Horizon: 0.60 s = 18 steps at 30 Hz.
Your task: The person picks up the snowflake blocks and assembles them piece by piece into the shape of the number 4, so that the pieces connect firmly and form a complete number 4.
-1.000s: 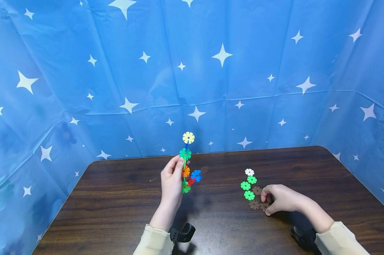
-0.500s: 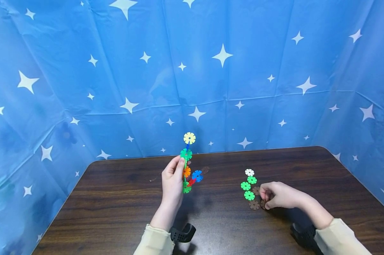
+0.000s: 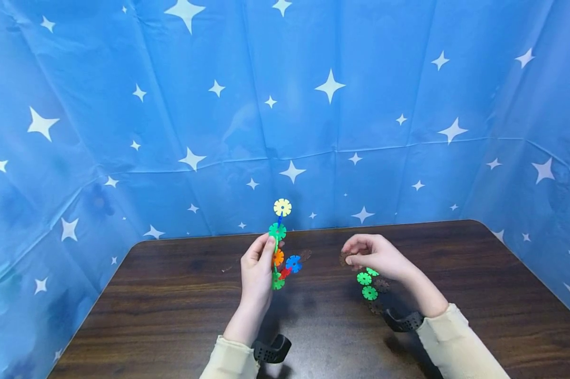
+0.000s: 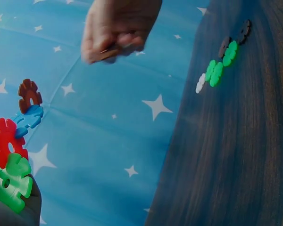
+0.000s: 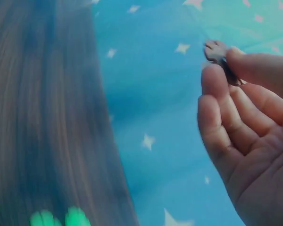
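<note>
Upright in my left hand (image 3: 256, 273) is a chain of notched discs, pinched near its green disc (image 3: 278, 231). A pale yellow disc (image 3: 282, 207) tops it; orange, red and blue (image 3: 293, 263) discs sit lower, with a brown disc (image 3: 306, 255) at the side. In the left wrist view the red disc (image 4: 9, 141) joins a blue one (image 4: 29, 120). My right hand (image 3: 379, 255) pinches a brown disc between thumb and index finger, above the table; the right wrist view shows that brown disc (image 5: 221, 59) at the fingertips.
Loose green discs (image 3: 370, 292) and brown discs (image 3: 381, 286) lie on the dark wooden table (image 3: 171, 305) below my right hand. A white disc (image 4: 200, 83) lies beside them in the left wrist view. A blue starred curtain (image 3: 247, 126) stands behind the table.
My right hand has lifted a brown disc from the loose pieces and moved left and away from me, now covering the white disc in the head view. My left hand has barely moved.
</note>
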Each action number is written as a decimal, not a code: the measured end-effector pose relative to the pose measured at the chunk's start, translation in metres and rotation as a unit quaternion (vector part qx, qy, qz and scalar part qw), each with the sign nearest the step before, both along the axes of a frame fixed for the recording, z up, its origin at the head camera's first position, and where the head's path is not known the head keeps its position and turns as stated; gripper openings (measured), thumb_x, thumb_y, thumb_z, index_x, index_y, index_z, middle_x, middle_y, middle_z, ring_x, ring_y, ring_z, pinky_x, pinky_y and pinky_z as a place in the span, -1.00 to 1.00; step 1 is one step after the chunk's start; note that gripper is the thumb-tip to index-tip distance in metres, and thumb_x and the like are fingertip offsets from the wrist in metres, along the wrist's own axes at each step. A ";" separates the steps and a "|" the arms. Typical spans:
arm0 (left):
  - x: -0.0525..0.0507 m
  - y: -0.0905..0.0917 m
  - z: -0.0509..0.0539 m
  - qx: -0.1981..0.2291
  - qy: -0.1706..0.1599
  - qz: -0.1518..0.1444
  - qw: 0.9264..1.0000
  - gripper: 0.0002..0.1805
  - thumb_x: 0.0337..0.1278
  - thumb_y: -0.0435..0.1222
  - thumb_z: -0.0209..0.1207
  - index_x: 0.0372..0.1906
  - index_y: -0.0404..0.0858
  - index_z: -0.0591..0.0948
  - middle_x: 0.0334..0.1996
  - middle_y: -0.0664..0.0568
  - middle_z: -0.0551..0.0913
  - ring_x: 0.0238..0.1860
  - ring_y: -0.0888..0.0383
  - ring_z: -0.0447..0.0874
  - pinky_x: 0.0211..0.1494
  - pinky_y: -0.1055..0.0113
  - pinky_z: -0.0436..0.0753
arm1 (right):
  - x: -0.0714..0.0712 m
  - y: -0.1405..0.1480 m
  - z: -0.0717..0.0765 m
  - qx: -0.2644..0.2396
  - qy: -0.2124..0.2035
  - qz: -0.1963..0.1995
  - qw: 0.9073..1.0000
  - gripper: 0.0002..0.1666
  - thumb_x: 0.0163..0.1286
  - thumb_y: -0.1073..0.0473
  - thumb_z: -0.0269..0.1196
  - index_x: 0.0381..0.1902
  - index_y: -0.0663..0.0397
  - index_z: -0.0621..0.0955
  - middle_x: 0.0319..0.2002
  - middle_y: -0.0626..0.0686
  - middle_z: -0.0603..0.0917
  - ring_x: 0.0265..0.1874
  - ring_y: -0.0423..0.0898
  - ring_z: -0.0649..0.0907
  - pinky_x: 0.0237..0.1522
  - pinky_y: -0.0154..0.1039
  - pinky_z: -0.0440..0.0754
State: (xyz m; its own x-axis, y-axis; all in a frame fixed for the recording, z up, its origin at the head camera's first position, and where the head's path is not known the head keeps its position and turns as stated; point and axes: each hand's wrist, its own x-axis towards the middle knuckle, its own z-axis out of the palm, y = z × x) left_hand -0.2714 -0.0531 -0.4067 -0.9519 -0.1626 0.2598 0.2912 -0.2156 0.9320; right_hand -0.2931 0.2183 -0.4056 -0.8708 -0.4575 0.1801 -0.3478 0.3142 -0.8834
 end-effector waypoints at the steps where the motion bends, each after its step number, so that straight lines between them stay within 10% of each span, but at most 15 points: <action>1: 0.000 0.000 -0.001 -0.001 0.000 0.001 1.000 -0.69 0.38 -0.21 0.12 -0.03 -0.38 0.65 -0.24 -0.17 0.67 -0.24 0.13 0.53 -0.29 0.40 0.53 | -0.001 -0.007 0.001 -0.031 -0.005 -0.006 0.999 -0.79 0.31 0.36 0.26 -0.12 0.36 0.58 -0.34 0.23 0.66 -0.42 0.02 0.68 -0.27 0.00 0.68; 18: -0.001 -0.002 -0.001 0.015 0.003 -0.008 1.000 -0.68 0.38 -0.21 0.11 -0.03 -0.39 0.63 -0.34 0.02 0.66 -0.49 0.18 0.42 -0.50 0.44 0.49 | -0.002 -0.065 0.003 -0.249 -0.086 -0.075 0.962 -0.86 0.32 0.42 0.21 -0.17 0.31 0.52 -0.34 0.10 0.71 -0.41 -0.05 0.74 -0.19 0.03 0.67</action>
